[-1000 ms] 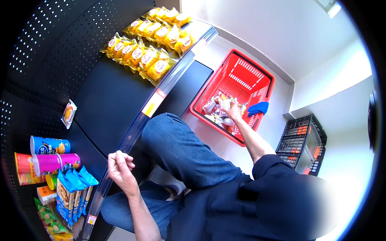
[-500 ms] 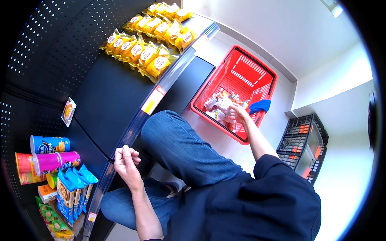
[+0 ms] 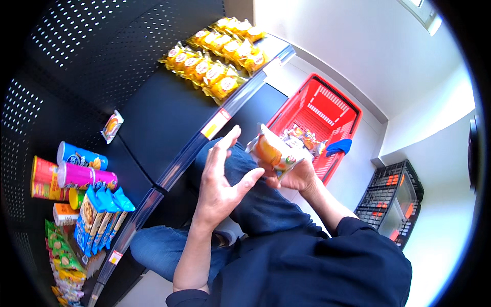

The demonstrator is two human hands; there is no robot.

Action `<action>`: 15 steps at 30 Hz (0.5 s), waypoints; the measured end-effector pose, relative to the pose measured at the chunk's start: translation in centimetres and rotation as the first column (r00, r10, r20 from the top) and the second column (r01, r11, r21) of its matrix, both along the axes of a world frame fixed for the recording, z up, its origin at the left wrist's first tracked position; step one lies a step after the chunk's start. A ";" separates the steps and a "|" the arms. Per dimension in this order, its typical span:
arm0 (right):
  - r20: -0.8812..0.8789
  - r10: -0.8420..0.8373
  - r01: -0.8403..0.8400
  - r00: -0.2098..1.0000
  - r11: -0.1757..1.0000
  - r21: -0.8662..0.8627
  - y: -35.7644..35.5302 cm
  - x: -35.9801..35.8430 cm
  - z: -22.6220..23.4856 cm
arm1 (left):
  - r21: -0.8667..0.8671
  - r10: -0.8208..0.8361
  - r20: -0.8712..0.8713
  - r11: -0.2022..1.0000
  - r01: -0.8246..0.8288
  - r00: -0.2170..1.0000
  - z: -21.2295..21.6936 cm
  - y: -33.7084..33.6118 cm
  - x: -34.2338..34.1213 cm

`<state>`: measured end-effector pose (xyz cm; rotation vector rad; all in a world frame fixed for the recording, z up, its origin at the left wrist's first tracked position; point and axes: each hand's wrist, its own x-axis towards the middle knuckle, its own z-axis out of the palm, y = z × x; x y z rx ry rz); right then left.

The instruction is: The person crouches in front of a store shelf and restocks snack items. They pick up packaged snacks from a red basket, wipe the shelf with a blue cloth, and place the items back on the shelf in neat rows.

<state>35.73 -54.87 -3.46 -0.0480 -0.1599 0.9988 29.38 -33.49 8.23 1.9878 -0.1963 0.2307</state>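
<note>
My right hand [image 3: 294,176] is closed around a white and orange snack packet [image 3: 273,151], held up above my knee. Close beside it, my left hand [image 3: 220,184] is raised with thumb and fingers spread and nothing in its grasp. Behind the packet, on the floor, stands a red shopping basket [image 3: 353,110] with several small wrapped packets [image 3: 302,137] lying in it. A similar single packet [image 3: 112,126] stands alone on the black shelf [image 3: 153,117], toward its back panel.
Rows of yellow-wrapped cakes [image 3: 204,71] fill the shelf's far end. Nearer left are canisters [image 3: 82,174], blue biscuit packs [image 3: 102,220] and green bags [image 3: 61,250]. A clear price rail [image 3: 176,174] edges the shelf. A black crate [image 3: 391,199] stands at right; a blue cloth [image 3: 338,147] hangs on the basket.
My right hand has come out of the basket with a snack packet and moved toward me. My left hand has risen toward it and spread its fingers. The view has shifted slightly.
</note>
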 end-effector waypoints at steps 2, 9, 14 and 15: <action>0.014 0.136 -0.137 0.991 0.985 0.107 1.8 -1.3 1.2 | -0.036 -0.009 -0.026 0.999 0.008 1.000 0.4 -0.2 -0.1; 0.325 0.315 -0.174 0.892 0.902 -0.396 5.1 -2.3 4.7 | -0.474 0.217 -0.190 0.833 -0.283 0.957 -1.0 3.2 -3.4; 0.444 0.299 0.054 0.845 0.778 -0.626 6.1 -2.5 6.8 | -0.449 0.298 -0.224 0.814 -0.370 0.928 -1.2 5.5 -5.3; 0.518 0.291 0.128 0.804 0.766 -0.629 6.6 -2.6 7.3 | -0.438 0.295 -0.210 0.824 -0.359 0.932 -1.0 5.7 -5.6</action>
